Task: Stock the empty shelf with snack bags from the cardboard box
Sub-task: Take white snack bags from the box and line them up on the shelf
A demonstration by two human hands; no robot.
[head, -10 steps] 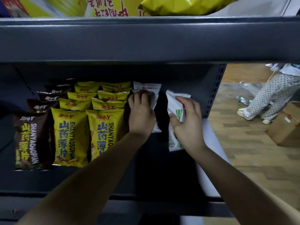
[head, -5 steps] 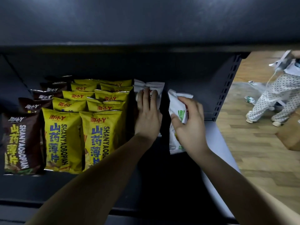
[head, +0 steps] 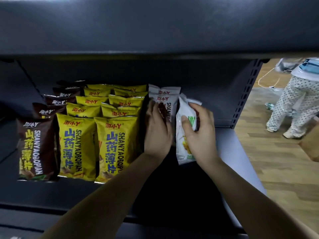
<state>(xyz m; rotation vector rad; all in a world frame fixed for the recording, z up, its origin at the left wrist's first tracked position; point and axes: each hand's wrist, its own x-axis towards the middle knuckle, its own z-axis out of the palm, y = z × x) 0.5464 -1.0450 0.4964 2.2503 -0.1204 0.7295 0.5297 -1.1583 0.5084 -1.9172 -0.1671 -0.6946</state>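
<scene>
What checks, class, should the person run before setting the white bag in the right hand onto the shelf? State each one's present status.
1. Right hand grips the white and green snack bag: ok.
2. Left hand steadies the white and red bags: ok.
3. Bare shelf board to the right of the held bag: ok.
4. Yellow bag rows standing in order: ok.
5. Brown bag row standing: ok.
6. Cardboard box has more bags: cannot tell, out of view.

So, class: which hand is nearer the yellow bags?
Left. The left hand sits right beside the yellow bags; the right hand is farther right, gripping a white bag.
</scene>
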